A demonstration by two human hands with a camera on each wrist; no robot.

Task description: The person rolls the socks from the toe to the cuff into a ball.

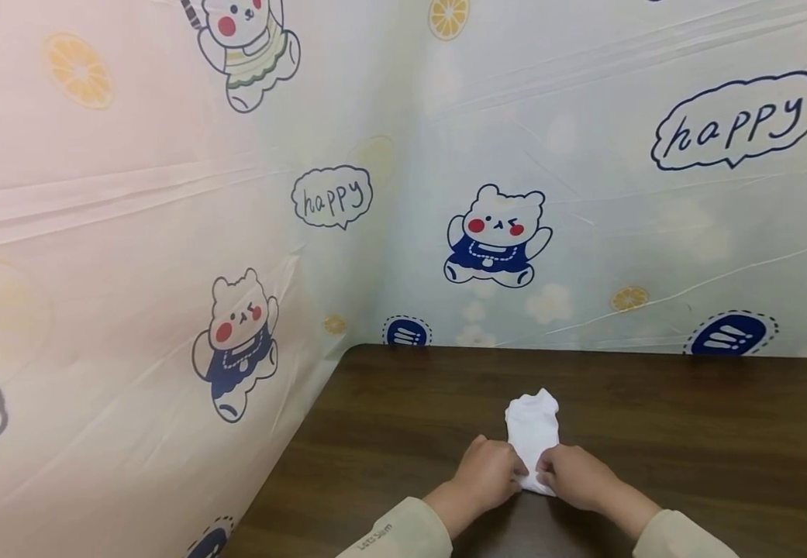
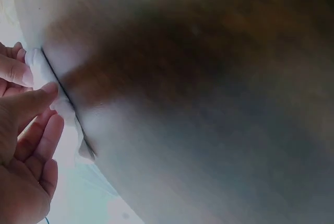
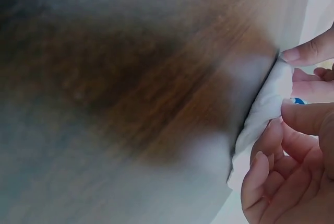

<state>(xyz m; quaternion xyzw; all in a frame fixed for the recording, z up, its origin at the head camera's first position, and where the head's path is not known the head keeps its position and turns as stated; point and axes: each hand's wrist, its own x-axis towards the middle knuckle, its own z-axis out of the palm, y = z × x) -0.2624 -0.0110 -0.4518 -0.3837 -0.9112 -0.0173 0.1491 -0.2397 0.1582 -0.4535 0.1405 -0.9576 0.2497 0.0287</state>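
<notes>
A small white cloth piece [image 1: 532, 435], narrow and long with an uneven, crumpled far end, lies on the brown wooden table; its exact kind cannot be told. My left hand [image 1: 488, 471] pinches its near edge at the left corner. At the right corner my right hand [image 1: 577, 474] pinches the same edge between thumb and fingers. Seen from the left wrist, the cloth's edge [image 2: 67, 110] rises slightly off the tabletop under the thumb. The right wrist view shows the rolled-looking edge of the cloth [image 3: 259, 113] between both hands, other fingers curled below.
The dark wood table [image 1: 403, 403] extends to both sides of the hands. Behind it and along its left side hangs a pale curtain [image 1: 375, 256] printed with bears, orange slices and "happy" bubbles, meeting in a corner.
</notes>
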